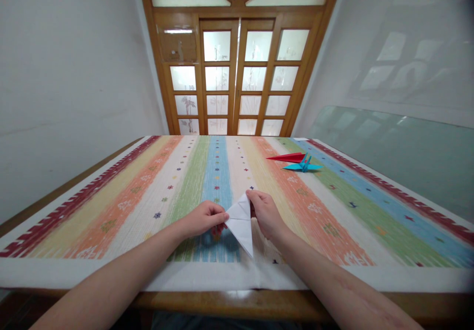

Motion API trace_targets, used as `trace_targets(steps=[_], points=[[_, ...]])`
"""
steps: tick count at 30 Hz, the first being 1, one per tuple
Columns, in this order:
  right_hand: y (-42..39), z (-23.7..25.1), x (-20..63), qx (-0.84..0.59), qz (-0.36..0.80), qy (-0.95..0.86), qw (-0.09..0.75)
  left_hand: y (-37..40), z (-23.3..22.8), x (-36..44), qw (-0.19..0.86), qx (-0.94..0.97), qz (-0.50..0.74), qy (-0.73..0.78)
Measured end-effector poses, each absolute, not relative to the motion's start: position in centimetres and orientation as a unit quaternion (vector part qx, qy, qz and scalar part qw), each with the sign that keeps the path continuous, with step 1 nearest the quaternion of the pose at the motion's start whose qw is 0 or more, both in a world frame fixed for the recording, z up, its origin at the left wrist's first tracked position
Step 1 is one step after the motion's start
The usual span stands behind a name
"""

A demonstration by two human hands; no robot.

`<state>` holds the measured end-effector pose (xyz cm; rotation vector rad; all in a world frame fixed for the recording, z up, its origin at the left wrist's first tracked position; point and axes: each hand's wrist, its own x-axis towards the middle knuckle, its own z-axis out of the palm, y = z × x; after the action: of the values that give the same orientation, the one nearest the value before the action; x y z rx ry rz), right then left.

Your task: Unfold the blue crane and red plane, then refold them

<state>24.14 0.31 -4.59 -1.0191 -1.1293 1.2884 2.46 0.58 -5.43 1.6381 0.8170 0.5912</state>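
Note:
A folded white paper [240, 224], triangular with a red underside showing at its edges, is held just above the striped tablecloth [148, 196]. My left hand [203, 219] pinches its left corner. My right hand [264, 214] pinches its upper right edge near the top point. The paper's lower tip points toward the table's near edge.
A red paper crane [287, 157] and a blue paper crane [303, 165] lie on the cloth at the far right. A glass sheet [407, 152] leans along the right side. Wooden glazed doors [237, 73] stand behind the table.

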Motion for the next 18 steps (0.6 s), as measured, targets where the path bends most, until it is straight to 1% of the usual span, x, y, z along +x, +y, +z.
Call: trace_targets(steps=[3, 6, 8, 14, 18], points=[[0.1, -4.1, 24.1, -0.392, 0.59, -0.459, 0.535, 0.6, -5.3, 2.8, 0.599, 0.66, 0.28, 0.356], [-0.2, -3.6, 24.0, -0.338, 0.654, -0.463, 0.493, 0.7, -5.0, 3.1, 0.632, 0.606, 0.338, 0.345], [-0.5, -3.5, 23.8, -0.323, 0.66, -0.492, 0.467, 0.7, -4.9, 3.3, 0.645, 0.584, 0.358, 0.337], [-1.1, -4.4, 22.7, -0.321, 0.646, -0.562, 0.405, 0.3, -5.0, 3.9, 0.65, 0.591, 0.328, 0.349], [-1.1, -4.9, 22.3, -0.335, 0.632, -0.566, 0.411, 0.0, -5.3, 4.4, 0.633, 0.618, 0.288, 0.366]])
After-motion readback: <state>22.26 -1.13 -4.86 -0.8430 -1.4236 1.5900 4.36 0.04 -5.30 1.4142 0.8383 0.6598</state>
